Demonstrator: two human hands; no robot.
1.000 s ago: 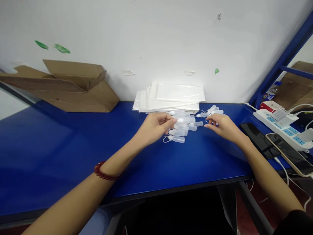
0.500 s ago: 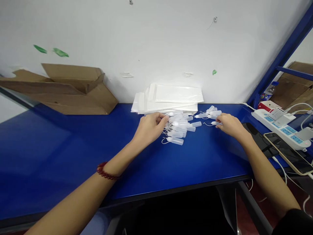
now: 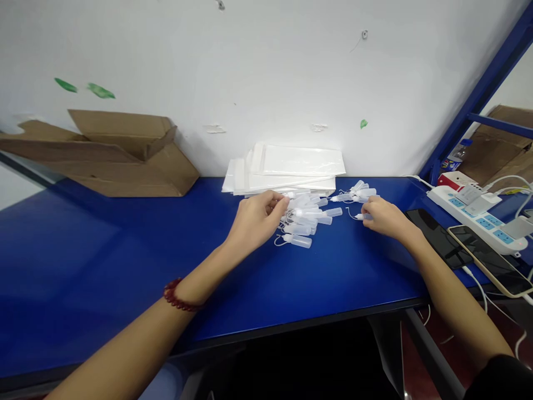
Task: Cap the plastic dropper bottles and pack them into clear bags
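Small translucent squeeze bottles (image 3: 307, 213) with thin white cap straps lie heaped near the middle of the blue table (image 3: 175, 261). At the left edge of this heap, my left hand (image 3: 260, 218) is closed in a pinch, its fingertips at the cap end of one bottle; the other fingers partly hide what is held. Further right, my right hand (image 3: 385, 216) grips a single squeeze bottle (image 3: 360, 217) low over the table, its cap end and curled strap pointing left. Behind that hand lies a smaller group of the same bottles (image 3: 358, 192).
White flat packets (image 3: 291, 166) are stacked against the wall behind the heap. An open cardboard box (image 3: 145, 172) stands at the back left. To the right are a power strip (image 3: 478, 214) with plugs and cables, and two phones, one dark (image 3: 439, 236) and one pale-edged (image 3: 487, 261).
My right hand has moved slightly left and toward me with its squeeze bottle, away from the small group. My left hand has stayed at the heap.
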